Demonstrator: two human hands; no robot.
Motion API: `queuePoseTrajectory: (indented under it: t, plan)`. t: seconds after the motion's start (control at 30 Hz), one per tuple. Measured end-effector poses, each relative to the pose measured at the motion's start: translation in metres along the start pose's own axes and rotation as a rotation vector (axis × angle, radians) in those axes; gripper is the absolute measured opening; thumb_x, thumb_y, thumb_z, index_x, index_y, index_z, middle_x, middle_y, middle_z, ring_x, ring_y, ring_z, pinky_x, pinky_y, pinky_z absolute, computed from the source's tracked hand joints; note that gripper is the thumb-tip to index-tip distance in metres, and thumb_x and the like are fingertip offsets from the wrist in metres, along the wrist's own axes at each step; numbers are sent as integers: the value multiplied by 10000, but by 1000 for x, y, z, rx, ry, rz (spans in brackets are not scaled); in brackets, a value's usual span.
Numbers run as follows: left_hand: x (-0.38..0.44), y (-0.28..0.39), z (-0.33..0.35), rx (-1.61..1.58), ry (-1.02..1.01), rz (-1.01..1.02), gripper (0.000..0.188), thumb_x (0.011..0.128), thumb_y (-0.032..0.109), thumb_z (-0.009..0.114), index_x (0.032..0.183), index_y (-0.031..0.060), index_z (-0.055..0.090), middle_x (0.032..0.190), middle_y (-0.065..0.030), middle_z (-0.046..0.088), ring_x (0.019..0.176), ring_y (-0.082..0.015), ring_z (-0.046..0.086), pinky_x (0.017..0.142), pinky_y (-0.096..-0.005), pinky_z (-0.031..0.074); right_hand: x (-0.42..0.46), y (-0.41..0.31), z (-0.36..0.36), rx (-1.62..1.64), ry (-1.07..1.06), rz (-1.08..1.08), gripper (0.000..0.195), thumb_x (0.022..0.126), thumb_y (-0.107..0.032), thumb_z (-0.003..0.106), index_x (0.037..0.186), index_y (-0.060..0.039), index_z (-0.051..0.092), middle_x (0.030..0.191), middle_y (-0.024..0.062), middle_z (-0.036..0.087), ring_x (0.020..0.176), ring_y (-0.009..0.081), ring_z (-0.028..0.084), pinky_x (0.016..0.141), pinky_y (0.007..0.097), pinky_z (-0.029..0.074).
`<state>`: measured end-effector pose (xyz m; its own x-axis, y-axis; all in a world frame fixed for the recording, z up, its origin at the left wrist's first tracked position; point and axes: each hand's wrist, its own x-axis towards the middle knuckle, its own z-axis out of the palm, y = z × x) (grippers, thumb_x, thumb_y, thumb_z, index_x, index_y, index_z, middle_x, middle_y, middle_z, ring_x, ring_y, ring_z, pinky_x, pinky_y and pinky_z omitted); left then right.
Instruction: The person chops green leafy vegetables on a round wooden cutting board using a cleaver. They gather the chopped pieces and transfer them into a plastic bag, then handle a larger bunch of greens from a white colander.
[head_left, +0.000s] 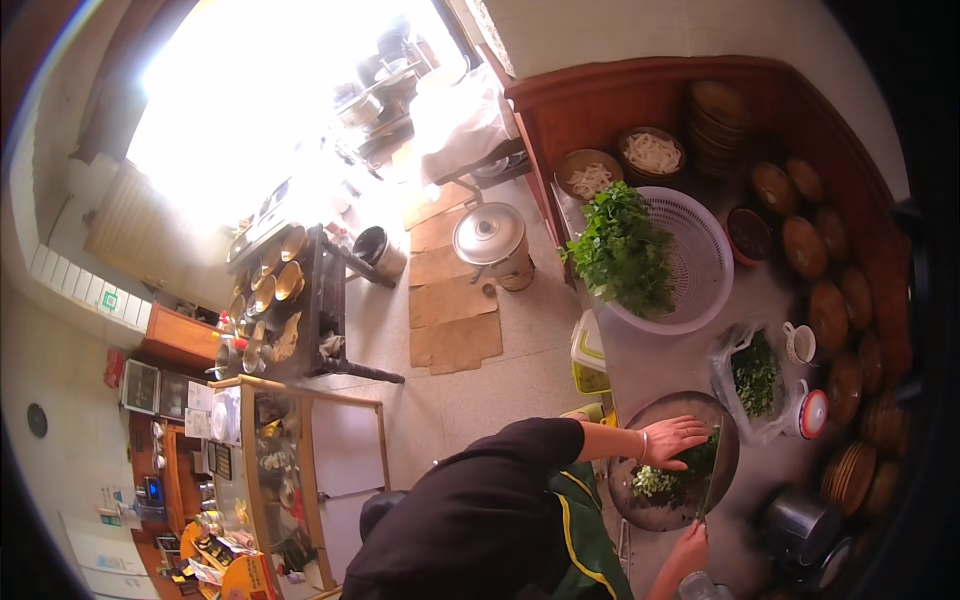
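Note:
On a round dark cutting board (630, 499) lie chopped green herbs (701, 459) and a small pile of chopped pale pieces (652, 480). My left hand (675, 441), with a bracelet at the wrist, rests flat over the herbs with its fingers spread slightly. The handle of a knife (712, 472) is in my right hand (691, 551) at the board's near edge; its blade stands beside the herbs. Beyond the board is a clear plastic bag (727, 382) holding chopped greens (756, 375).
A pale plastic colander (705, 277) holds leafy greens (622, 247). Bowls of white strips (652, 153), a red-rimmed enamel mug (814, 414), a white cup (799, 343), stacked bowls (850, 476) and a dark metal pot (802, 525) stand around the counter.

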<state>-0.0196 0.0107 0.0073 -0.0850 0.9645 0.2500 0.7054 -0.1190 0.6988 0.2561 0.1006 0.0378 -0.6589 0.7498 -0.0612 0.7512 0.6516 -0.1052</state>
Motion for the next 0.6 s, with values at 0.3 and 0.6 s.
queuePoseTrajectory:
  t: [0.3,0.6]
  plan:
    - [-76,28,4,116,54,-128,1167,546,483,743,1408,-6,127,1461,-265,76,1363,-386,97,1105,-465,110,8,-35,-37,1,0,51,287,921,-269,458,850,-28,596,730,176,612,655,363,590,543,444,453]
    - [-89,44,-2,148,-64,-147,1358,392,523,808,1415,0,85,1443,-312,34,1358,-420,55,1105,-478,84,26,-26,-15,-56,79,-18,251,905,-249,498,829,-42,617,698,149,605,619,328,589,533,407,461]
